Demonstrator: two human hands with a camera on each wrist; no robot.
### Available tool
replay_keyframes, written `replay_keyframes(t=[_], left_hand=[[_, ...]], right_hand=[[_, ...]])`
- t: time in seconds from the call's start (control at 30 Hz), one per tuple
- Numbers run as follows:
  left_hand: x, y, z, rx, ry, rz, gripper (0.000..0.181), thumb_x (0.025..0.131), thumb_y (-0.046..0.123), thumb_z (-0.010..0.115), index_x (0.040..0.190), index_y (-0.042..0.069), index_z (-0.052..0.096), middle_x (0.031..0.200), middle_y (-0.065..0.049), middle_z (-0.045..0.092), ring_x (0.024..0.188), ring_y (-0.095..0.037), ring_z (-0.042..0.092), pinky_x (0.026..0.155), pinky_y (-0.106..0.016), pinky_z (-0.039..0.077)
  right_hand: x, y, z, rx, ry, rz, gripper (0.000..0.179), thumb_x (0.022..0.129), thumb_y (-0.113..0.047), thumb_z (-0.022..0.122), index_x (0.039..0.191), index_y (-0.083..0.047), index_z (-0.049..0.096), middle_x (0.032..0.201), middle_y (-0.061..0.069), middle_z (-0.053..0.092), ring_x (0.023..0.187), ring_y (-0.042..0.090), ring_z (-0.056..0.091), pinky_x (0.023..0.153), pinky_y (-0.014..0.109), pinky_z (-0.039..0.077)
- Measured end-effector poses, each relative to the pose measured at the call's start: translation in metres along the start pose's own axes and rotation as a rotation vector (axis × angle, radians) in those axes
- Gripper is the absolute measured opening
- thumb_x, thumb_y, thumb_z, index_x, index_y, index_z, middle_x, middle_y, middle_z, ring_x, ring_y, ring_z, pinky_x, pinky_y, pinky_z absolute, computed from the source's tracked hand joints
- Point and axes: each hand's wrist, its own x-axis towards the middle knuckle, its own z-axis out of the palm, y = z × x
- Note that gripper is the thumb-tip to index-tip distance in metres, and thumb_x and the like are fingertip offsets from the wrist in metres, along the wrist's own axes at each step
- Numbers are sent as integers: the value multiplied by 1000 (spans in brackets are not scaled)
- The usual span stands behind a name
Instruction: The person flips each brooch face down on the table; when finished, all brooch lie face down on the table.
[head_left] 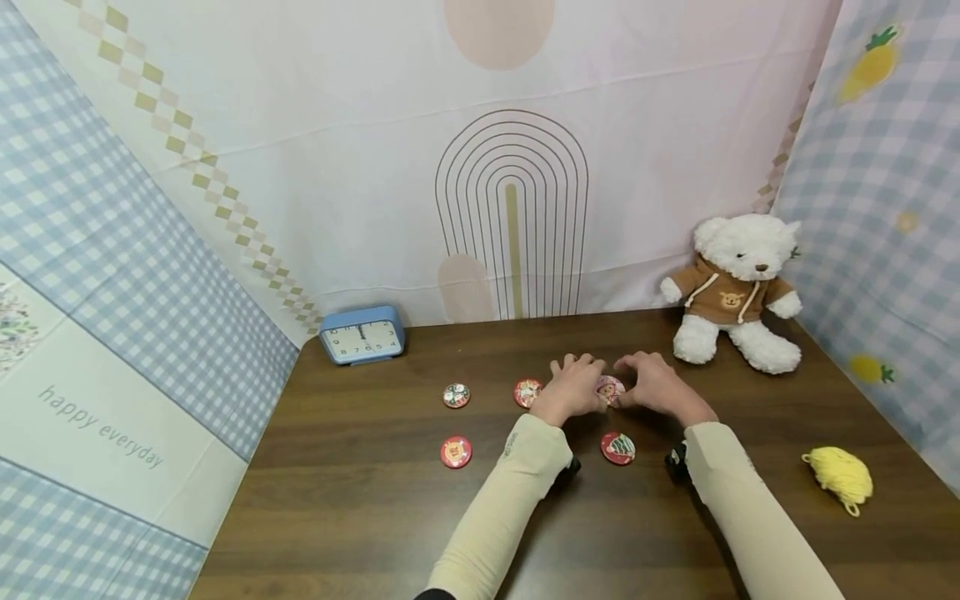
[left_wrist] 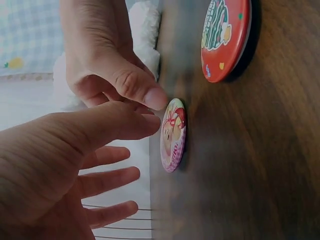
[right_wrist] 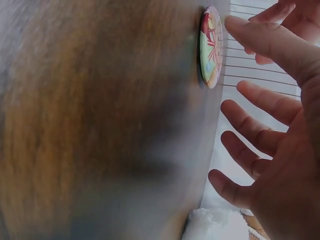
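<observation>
A round badge with a pink and green picture (head_left: 610, 390) lies flat on the table between the two hands. Close on its left is the left hand (head_left: 573, 387), its fingers spread and its thumb near the rim. From the other side the right hand (head_left: 660, 385) reaches in, fingers spread and slightly bent. In the left wrist view both thumbs hover at the edge of this badge (left_wrist: 172, 135), tips close together. The right wrist view has the right hand (right_wrist: 280, 130) with nothing in its fingers. A red tree badge (head_left: 618, 448) lies nearer the person.
Other round badges lie to the left: a red one (head_left: 528, 392) beside the left hand, a green-and-white one (head_left: 456, 395) and a red-and-gold one (head_left: 456, 452). A blue clock (head_left: 363, 335), a white teddy bear (head_left: 738, 292) and yellow yarn (head_left: 840, 478) stand around them.
</observation>
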Motion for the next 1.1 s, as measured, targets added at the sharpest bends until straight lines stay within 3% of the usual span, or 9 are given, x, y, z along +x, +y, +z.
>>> replay_keyframes(t=[0.2,0.43,0.83,1.1], left_hand=[[2,2,1,13,-15,-65,67,84,35,82,143,18,56,138,-5,54,132,-31,44,109,-63,28],[3,5,6,56,-58,-121,66,83,40,83,142,23,58,138,-4,53,132,-31,41,109,-62,28],[4,8,11,51,-59,-126,56,84,37,83,135,23,65,134,-1,57,126,-28,45,106,-60,31],[7,7,13,57,-8,-107,35,86,30,82,119,22,71,125,1,62,121,-29,49,105,-63,31]], right_hand=[[1,-1,3,-32,-47,19,62,73,-23,89,122,4,64,118,23,61,114,48,46,90,72,32],[3,3,8,-30,-45,6,59,73,-22,91,120,2,66,114,18,64,111,44,49,90,71,34],[6,4,12,-70,-61,1,52,73,-19,90,116,0,68,111,16,65,110,43,50,91,71,34],[6,3,10,-74,-79,-5,49,78,-19,87,119,2,68,117,20,64,113,45,49,92,72,33]])
